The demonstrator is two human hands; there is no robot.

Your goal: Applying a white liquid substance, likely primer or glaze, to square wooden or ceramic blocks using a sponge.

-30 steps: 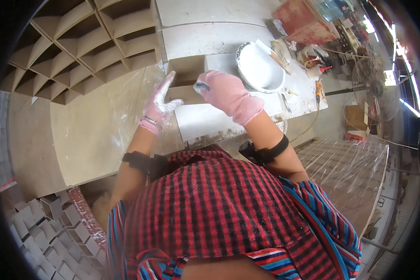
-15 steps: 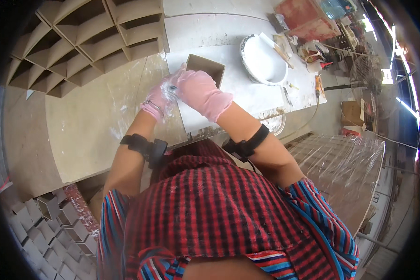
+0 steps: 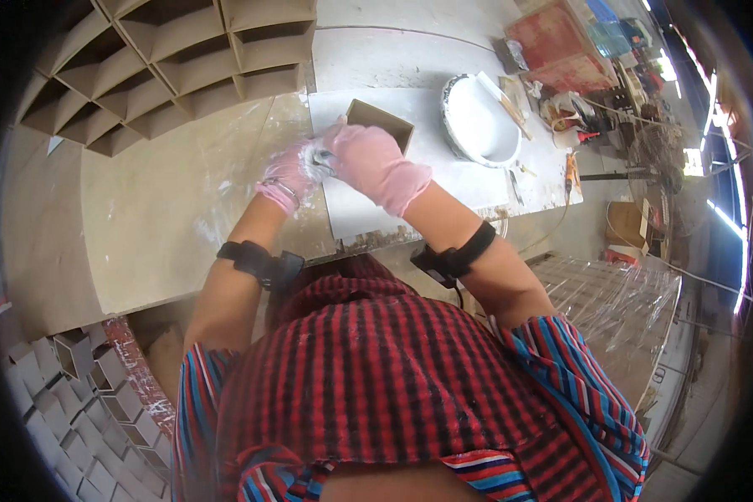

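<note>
My left hand (image 3: 291, 173), in a thin pink glove smeared with white paste, is closed against my right hand, its fingertips largely covered. My right hand (image 3: 372, 163), also pink-gloved, curls inward with its knuckles up; whatever it grips is hidden beneath it. A grey-white smeared patch shows between the two hands, too small to name. Just beyond the right hand, a small open brown board box (image 3: 391, 125) rests on a white sheet (image 3: 356, 209); the hand hides its near side, so I cannot tell whether either hand grips it.
Right of the box stands a white basin (image 3: 481, 121) of white paste, with a brush (image 3: 510, 107) across its rim. A brown compartment rack (image 3: 188, 63) sits at the far left. An orange-handled tool (image 3: 571, 171) lies by the table's right edge. Wrapped stacked goods (image 3: 611, 309) stand lower right.
The whole view has shifted slightly, so table things appear a little farther right. Both hands stay together beside the box, with only slight movement.
</note>
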